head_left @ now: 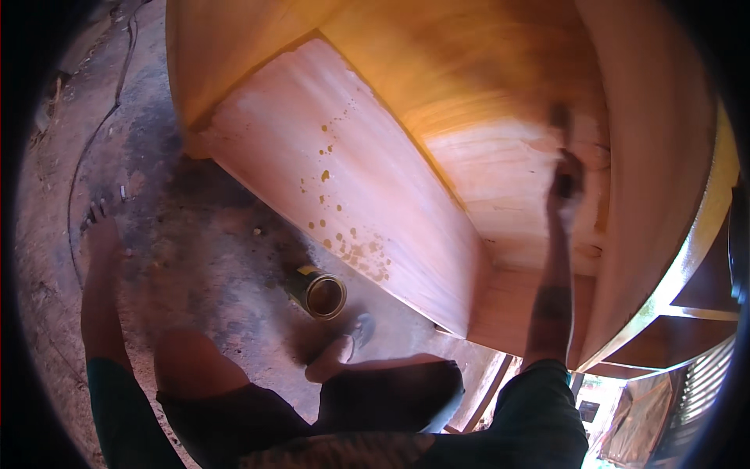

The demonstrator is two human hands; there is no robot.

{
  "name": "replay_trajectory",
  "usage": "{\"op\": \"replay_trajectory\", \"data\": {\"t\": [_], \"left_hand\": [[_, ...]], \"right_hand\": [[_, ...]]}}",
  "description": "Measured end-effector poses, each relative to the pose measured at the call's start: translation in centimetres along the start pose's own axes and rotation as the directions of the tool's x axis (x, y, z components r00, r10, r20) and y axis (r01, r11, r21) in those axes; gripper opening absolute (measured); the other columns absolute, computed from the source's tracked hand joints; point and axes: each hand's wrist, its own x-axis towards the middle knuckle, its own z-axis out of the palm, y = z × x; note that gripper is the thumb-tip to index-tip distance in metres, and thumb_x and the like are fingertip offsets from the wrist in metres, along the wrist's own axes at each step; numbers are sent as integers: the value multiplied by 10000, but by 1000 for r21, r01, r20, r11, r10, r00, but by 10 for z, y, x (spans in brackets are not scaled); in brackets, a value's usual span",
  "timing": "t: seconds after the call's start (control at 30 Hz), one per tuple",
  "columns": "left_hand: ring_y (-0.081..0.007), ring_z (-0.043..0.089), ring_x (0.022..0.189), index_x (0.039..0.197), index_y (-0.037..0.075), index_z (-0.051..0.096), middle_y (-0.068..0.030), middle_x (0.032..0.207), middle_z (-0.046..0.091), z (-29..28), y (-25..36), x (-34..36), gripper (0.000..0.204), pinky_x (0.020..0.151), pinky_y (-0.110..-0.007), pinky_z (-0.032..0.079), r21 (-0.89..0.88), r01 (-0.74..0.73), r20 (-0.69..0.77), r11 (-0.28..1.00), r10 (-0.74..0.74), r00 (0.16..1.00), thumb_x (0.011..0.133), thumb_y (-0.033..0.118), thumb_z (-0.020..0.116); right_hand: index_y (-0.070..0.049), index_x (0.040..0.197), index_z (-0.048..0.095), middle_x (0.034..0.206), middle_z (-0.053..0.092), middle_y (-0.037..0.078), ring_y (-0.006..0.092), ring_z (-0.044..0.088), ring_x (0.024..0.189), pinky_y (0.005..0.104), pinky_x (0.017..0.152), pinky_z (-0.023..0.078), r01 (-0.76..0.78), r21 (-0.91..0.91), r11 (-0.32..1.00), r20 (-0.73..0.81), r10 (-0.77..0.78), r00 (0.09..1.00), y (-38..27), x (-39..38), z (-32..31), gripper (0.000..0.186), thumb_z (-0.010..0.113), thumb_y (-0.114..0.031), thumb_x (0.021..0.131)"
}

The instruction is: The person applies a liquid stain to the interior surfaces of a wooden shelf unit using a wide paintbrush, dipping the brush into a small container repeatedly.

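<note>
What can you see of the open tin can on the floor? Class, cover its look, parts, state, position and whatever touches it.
The tin can is a small round metal container with a yellowish side and a pale rim. It stands on the stained concrete floor, its open top toward the camera and no lid on it. Inside lies a dark, glossy brown liquid. It sits beside the low edge of the wooden cabinet, near the person's foot. Neither hand touches it.

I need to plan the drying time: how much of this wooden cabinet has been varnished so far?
The upper inside panel already looks glossy amber. The right hand holds a brush against the paler back panel. The drip-spotted pink side panel looks uncoated. The left hand rests on the floor.
</note>
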Motion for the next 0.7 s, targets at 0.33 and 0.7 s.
{"op": "replay_trajectory", "data": {"t": [0.33, 0.7], "left_hand": [[-462, 337, 1441, 1568, -17, 125, -245, 1635, 169, 33, -13, 24, 1487, 1154, -493, 383, 1, -28, -20, 1000, 28, 999, 441, 409, 996], [-488, 424, 1374, 1581, 14, 68, -275, 1626, 156, 58, -23, 34, 1507, 1078, -487, 470, -36, 29, -70, 999, -32, 997, 444, 335, 1005]], "right_hand": [[-96, 1120, 618, 1071, 652, 98, 285, 659, 953, 431, 771, 558, 64, -186, 980, 532, 46, 845, -36, -158, 213, 210, 631, -182, 929], [-68, 1156, 636, 1085, 650, 134, 276, 632, 959, 380, 812, 519, -206, 140, 969, -20, 210, 977, 44, -35, 16, 192, 572, -42, 976]]}}
